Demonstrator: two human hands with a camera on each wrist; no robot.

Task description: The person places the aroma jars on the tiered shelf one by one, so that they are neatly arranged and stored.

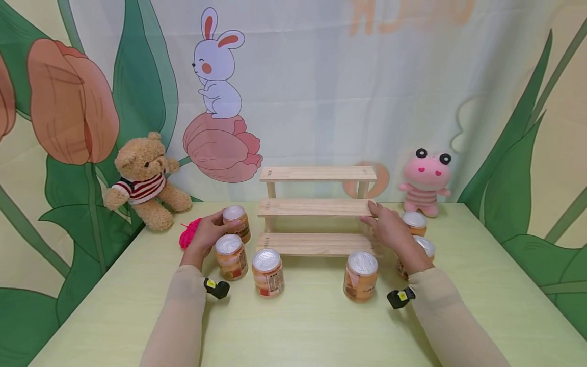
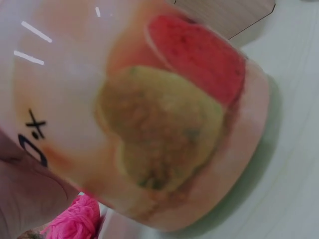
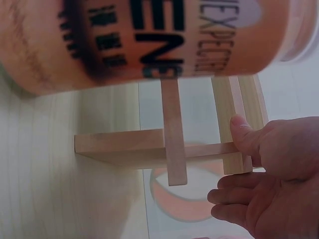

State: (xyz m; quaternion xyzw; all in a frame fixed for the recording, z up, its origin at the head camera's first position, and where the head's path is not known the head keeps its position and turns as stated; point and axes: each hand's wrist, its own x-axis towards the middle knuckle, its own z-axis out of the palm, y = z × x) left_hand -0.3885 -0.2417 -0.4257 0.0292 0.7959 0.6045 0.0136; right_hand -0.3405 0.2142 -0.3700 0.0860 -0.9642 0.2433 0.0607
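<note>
My left hand (image 1: 210,234) holds an orange-labelled can (image 1: 244,229) with a pale lid at the shelf's left, thumb across its near side. Close in front stands a second can (image 1: 232,262). In the left wrist view a can (image 2: 159,124) fills most of the picture, and I cannot tell which one it is. A three-step wooden shelf (image 1: 316,207) stands at the middle back. My right hand (image 1: 393,234) grips the right end of its middle board; the right wrist view has the thumb on one side of the board (image 3: 234,162) and fingers on the other.
Two more cans stand before the shelf, one left (image 1: 268,275) and one right (image 1: 361,278). Beyond my right forearm are two cans, partly hidden (image 1: 415,224). Pink yarn (image 1: 189,233), a teddy bear (image 1: 145,188) and a pink plush toy (image 1: 425,183) sit behind.
</note>
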